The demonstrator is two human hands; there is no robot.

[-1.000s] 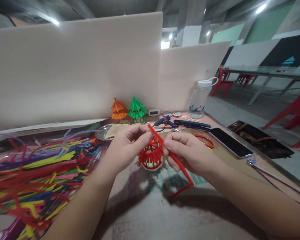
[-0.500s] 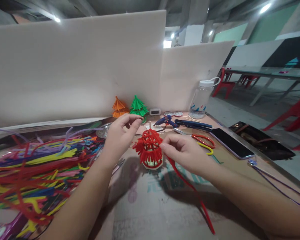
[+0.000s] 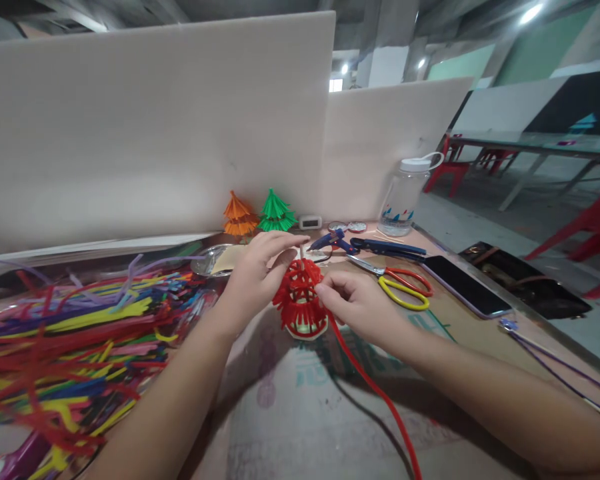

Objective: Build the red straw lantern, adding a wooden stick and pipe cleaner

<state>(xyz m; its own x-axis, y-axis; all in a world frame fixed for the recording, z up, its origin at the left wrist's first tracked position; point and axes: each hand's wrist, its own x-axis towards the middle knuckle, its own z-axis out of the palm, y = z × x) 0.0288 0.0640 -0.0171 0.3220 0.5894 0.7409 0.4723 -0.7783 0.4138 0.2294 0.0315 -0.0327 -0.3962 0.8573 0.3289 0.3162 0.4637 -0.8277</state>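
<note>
A small red tiered tree (image 3: 304,308) of fuzzy pipe cleaners stands upright on the cardboard, a thin wooden stick poking from its top. My left hand (image 3: 260,277) reaches over its upper left side, index finger stretched toward the stick and thumb apart below it. On the tree's right side, my right hand (image 3: 353,300) pinches a long red pipe cleaner (image 3: 373,385) against the frame. The strand's free length trails down to the lower edge of the view. My fingertips partly hide where the strand meets the tree.
Loose coloured pipe cleaners (image 3: 80,333) cover the left side. Behind stand orange (image 3: 240,215) and green (image 3: 277,212) trees. To the right lie a glue gun (image 3: 333,240), pliers (image 3: 390,248), scissors (image 3: 405,290) and a phone (image 3: 464,285); a water bottle (image 3: 403,200) stands farther back.
My left hand has moved right and slightly down, its fingers now over the tree's top by the stick. My right hand has shifted slightly left; the trailing red strand has swung lower.
</note>
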